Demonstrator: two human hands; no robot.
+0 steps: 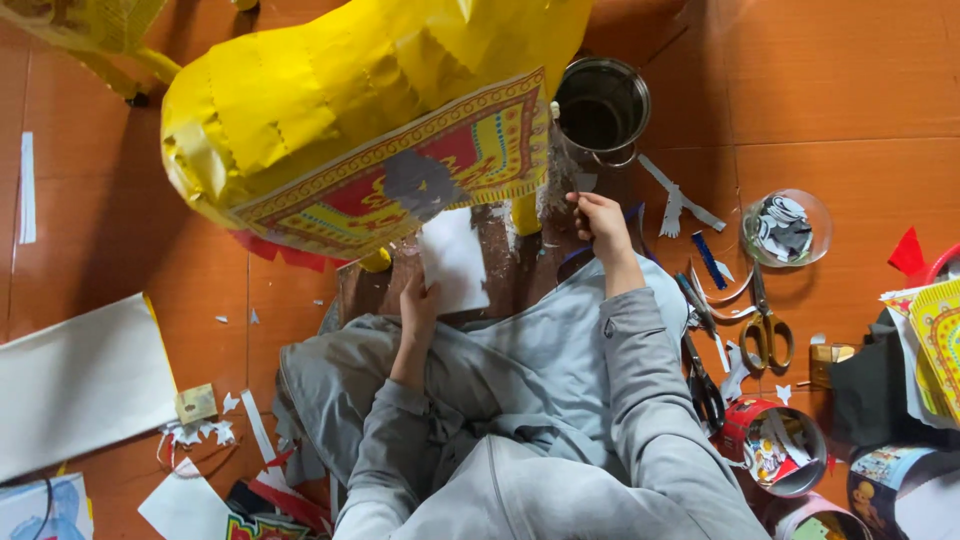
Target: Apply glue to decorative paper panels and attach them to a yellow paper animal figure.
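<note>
A large yellow paper animal figure (330,90) stands in front of me, draped with a red and yellow patterned paper cloth (400,170) that has a grey bare patch. My left hand (418,300) holds a white sheet of paper (453,258) just below the cloth. My right hand (598,222) is raised near the cloth's right edge, gripping a thin stick with a white tip, likely a brush (558,150). A metal pot (600,108) stands just beyond that hand. I sit on the floor in grey clothes.
Yellow-handled scissors (765,330), black scissors (703,380) and a clear bowl of paper scraps (785,228) lie to my right. Tape rolls and printed papers crowd the lower right. A white sheet (80,385) and paper offcuts lie on the orange floor at left.
</note>
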